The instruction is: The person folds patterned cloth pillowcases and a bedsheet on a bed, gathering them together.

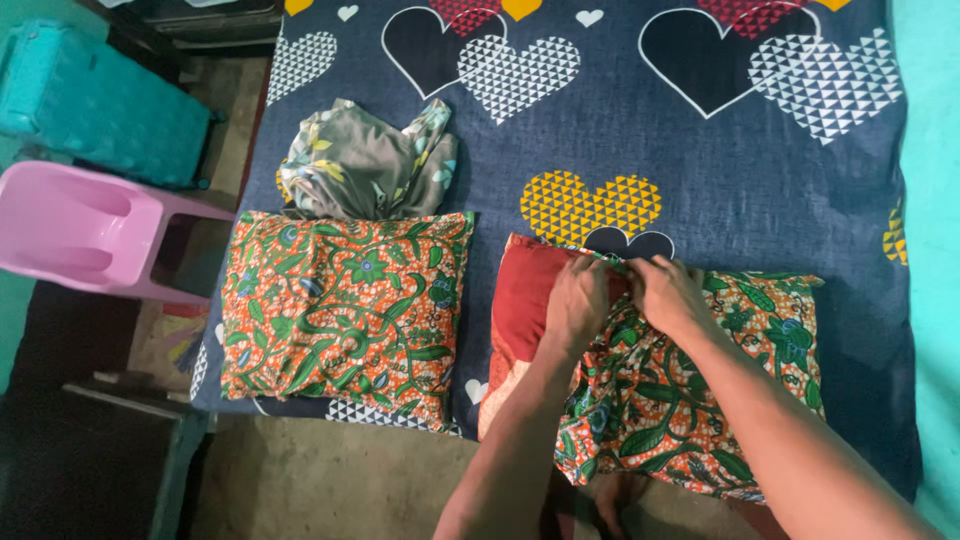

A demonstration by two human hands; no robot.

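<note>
covered pillow (pixel 345 315) | folded cloth (pixel 368 160) | pink chair (pixel 85 228) | heart bedsheet (pixel 700 150)

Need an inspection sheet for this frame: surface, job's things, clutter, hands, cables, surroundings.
Surface: bed sheet, dark blue with heart prints.
Job's things: red pillow partly inside an orange-and-green leaf-print pillowcase; a finished matching pillow lies beside it, apart.
Clutter: folded grey floral cloth touching the finished pillow's far edge.
Hands: left hand and right hand both grip the pillowcase's open edge.
Cables: nothing seen.
Surroundings: pink plastic chair, teal plastic chair, teal wall.
</note>
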